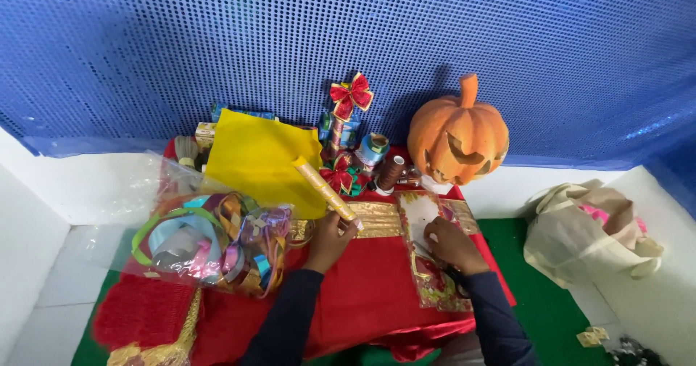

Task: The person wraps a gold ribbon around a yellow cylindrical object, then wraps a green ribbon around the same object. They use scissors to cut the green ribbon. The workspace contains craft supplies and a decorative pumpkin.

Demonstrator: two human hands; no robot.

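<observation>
Red cloth [362, 293] with its gold band lies spread over the green mat [558, 315] — I'm at the laying-out stage, I'd say. On it, my right hand [451, 244] presses flat, fingers together, on a decorated card [429, 254]. My left hand [330, 239] is closed around a gold roll [324, 186] — next I'd judge it needs steady placement beside the card.

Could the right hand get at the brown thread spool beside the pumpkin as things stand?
Probably yes. The right hand rests on a decorated card, and the brown thread spool stands just beyond it on the red cloth, with nothing tall between them. The pumpkin sits off to the side.
</observation>
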